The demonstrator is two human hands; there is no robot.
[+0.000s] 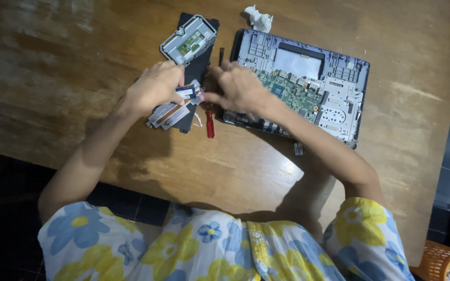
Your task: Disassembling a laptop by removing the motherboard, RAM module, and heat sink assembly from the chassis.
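Note:
Both hands meet over a wooden table [79, 78], left of an opened laptop base [339, 83] whose green circuit board [292, 91] is exposed. My left hand [154, 86] grips a small flat card-like module [186, 92] with a dark label. My right hand [238, 86] pinches the same module from the right. Just under the hands lies a metal heat-sink piece with a copper strip [169, 114] on a black panel [199, 65]. A red-handled screwdriver [210, 125] lies on the table below the hands.
A grey touchpad assembly [189, 39] rests on the black panel at the back. A crumpled white tissue [259, 20] lies behind the laptop. A small metal part [298, 149] sits by the laptop's front edge. An orange basket [441, 263] stands on the floor at lower right.

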